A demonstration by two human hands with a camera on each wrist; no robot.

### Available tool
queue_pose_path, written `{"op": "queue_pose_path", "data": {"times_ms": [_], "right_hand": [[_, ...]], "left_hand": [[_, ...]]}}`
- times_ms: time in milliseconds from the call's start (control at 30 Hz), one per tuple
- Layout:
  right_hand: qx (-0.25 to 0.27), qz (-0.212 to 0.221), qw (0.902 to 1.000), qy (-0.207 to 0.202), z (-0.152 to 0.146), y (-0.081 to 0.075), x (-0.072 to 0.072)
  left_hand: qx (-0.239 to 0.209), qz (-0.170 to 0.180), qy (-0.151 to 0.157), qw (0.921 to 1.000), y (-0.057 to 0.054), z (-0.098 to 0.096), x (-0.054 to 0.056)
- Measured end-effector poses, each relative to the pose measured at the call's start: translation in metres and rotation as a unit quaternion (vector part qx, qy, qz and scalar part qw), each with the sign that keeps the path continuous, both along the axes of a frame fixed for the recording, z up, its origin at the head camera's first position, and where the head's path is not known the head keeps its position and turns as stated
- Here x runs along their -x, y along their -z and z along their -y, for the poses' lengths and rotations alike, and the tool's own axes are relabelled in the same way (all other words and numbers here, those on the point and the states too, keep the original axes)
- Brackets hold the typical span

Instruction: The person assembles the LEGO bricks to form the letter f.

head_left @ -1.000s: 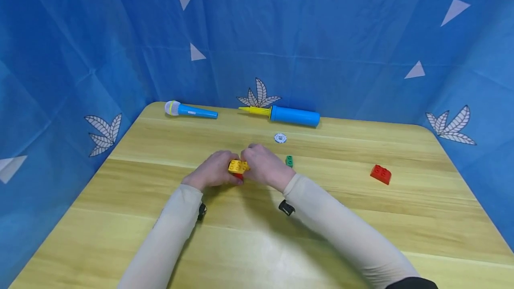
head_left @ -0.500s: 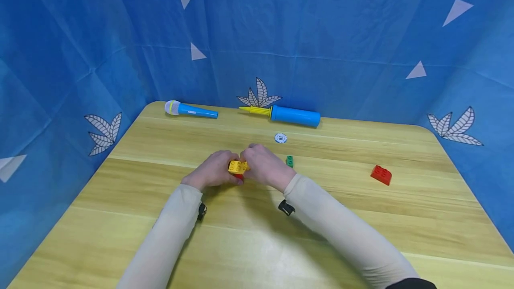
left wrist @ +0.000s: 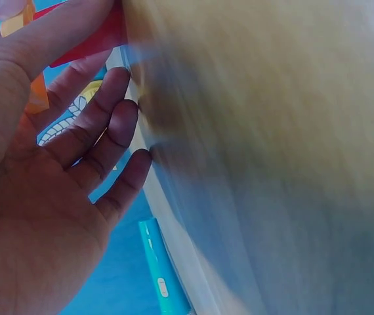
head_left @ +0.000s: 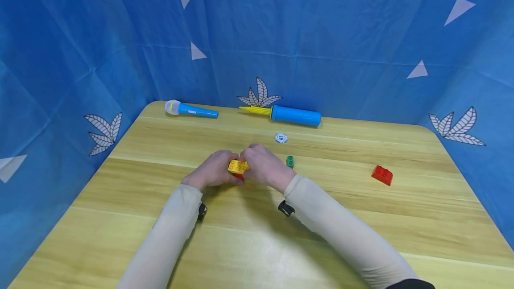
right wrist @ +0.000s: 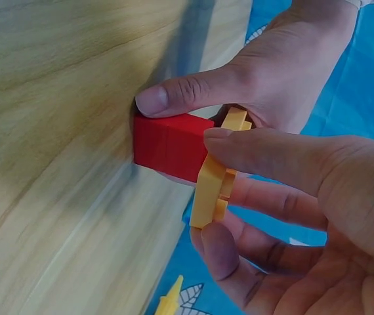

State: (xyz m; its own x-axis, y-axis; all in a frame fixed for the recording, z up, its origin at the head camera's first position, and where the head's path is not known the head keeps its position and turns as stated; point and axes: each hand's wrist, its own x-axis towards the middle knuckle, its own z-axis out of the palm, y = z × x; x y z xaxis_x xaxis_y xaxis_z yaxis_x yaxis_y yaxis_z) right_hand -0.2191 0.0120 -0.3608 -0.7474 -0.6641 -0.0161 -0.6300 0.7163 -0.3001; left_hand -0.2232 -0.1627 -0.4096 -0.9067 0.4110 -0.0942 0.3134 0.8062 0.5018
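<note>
A red toy building block (right wrist: 167, 144) stands on the wooden table, a faint seam across its side. On top sits a yellow building brick (head_left: 235, 167) with studs, overhanging the red one in the right wrist view. My left hand (head_left: 214, 169) grips the red block from the left, its thumb along the near side. From the other side my right hand (head_left: 265, 167) pinches the yellow brick between thumb and index finger. In the left wrist view, the other fingers of the left hand (left wrist: 49, 184) fan out near the tabletop.
Just right of my right hand lies a small green brick (head_left: 290, 161); farther right is another red brick (head_left: 382, 175). A round white chip (head_left: 281, 138) lies beyond the hands. Along the back edge rest a toy microphone (head_left: 196, 110) and a blue-and-yellow hand pump (head_left: 295, 115).
</note>
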Motion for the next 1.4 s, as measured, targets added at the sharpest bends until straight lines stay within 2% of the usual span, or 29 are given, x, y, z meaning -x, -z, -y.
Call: {"op": "queue_pose_path", "data": {"times_ms": [467,1400], "right_hand": [[-0.012,0.0,0.9999,0.002,-0.0019,-0.001,0.0015],[-0.026,-0.014,0.9996,-0.004,0.0003,0.0014,-0.0026]], "left_hand": [[-0.016,0.015,-0.006,0.9997,-0.003,-0.0002,0.0004],[-0.014,0.006,-0.001,0.9999,-0.0006,-0.0005,-0.0006]]}}
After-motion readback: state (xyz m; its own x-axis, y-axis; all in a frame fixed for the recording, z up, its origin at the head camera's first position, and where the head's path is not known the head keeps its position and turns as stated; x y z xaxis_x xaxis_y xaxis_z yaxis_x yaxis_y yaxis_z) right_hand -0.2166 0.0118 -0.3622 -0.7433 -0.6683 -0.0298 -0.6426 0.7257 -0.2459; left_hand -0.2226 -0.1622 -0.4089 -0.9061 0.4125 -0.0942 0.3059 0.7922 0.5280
